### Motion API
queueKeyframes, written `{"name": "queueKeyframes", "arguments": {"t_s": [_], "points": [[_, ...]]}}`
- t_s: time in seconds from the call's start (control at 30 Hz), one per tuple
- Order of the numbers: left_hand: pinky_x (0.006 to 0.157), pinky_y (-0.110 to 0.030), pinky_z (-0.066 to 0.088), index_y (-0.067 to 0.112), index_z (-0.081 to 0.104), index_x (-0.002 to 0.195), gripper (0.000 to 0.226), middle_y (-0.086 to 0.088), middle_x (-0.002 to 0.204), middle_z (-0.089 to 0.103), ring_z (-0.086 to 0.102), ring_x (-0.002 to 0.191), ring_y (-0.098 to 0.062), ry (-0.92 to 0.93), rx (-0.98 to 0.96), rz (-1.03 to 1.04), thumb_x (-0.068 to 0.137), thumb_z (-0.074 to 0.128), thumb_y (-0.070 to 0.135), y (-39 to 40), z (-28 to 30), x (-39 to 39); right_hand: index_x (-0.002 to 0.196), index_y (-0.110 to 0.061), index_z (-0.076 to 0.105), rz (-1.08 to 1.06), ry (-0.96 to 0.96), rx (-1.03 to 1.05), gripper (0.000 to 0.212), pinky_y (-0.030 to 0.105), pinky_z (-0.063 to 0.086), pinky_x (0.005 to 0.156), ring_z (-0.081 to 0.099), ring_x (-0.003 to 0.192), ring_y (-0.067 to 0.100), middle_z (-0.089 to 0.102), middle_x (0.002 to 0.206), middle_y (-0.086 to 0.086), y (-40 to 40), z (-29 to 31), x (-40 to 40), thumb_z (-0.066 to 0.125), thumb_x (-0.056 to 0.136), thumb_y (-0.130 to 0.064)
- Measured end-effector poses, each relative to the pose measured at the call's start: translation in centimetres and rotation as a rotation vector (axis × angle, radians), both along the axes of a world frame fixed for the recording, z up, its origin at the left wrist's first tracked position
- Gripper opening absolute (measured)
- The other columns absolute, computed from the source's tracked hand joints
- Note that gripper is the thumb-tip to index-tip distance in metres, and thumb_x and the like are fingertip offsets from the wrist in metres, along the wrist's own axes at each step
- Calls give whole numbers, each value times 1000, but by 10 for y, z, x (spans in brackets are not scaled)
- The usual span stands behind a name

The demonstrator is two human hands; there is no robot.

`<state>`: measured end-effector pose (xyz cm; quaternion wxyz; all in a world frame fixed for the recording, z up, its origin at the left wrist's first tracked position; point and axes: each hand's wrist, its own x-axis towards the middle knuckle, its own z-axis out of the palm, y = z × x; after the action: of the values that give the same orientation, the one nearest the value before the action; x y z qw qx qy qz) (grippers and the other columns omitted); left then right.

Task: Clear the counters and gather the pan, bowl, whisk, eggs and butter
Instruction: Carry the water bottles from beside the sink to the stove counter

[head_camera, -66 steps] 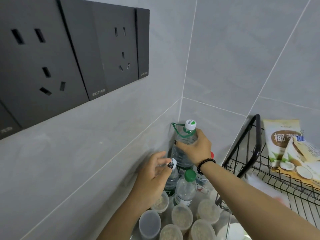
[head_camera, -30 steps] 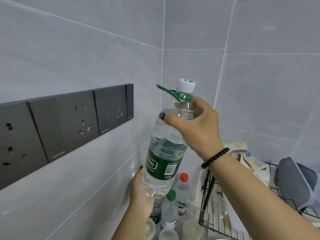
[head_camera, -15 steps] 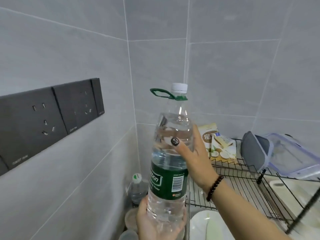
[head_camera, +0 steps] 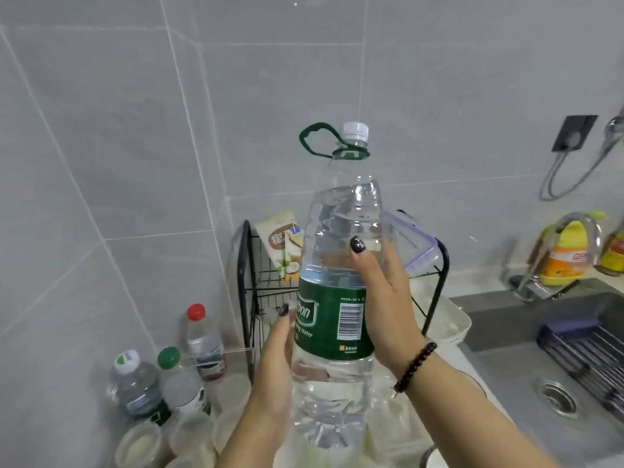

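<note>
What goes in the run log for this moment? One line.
stage: clearing counter | left hand: holds water bottle | right hand: holds bottle | bottle: upright, lifted

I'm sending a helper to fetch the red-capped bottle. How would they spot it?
Find the black wire rack in the tiled corner. Left of it stand three small bottles; the red-capped bottle is nearest the rack, and its neighbours have a green cap and a white cap.

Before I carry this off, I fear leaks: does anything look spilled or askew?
Nothing stands out: the large bottle is upright and capped between the left hand and right hand; no spill shows.
</note>
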<state>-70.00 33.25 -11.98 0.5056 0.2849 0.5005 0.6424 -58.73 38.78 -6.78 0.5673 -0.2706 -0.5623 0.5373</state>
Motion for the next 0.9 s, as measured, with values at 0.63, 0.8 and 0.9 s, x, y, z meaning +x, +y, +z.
{"name": "queueKeyframes", "arguments": {"t_s": [0.63,0.8,0.9], "points": [[75,-41,59,21,73,92,64,-9,82,76,73,79,-25,164,-74,-451,99,21,57,3,23,375,143,-48,25,-337,-265,-92,53,38,46,101,58,115,4,55,130,-20,-39,-35,374,43,93,-48],[74,-42,59,22,73,85,61,-6,77,75,74,74,-23,230,-71,-669,99,23,55,-8,26,474,140,-46,33,-552,-166,-85,47,43,45,101,57,118,12,56,131,-15,-72,-38,470,44,94,-41],[81,-54,57,22,72,94,59,-9,85,76,73,81,-29,223,-85,-749,99,23,56,-13,22,516,137,-41,38,-636,-114,-97,44,39,48,97,60,114,12,61,124,-15,-89,-39,510,44,93,-38]]}}
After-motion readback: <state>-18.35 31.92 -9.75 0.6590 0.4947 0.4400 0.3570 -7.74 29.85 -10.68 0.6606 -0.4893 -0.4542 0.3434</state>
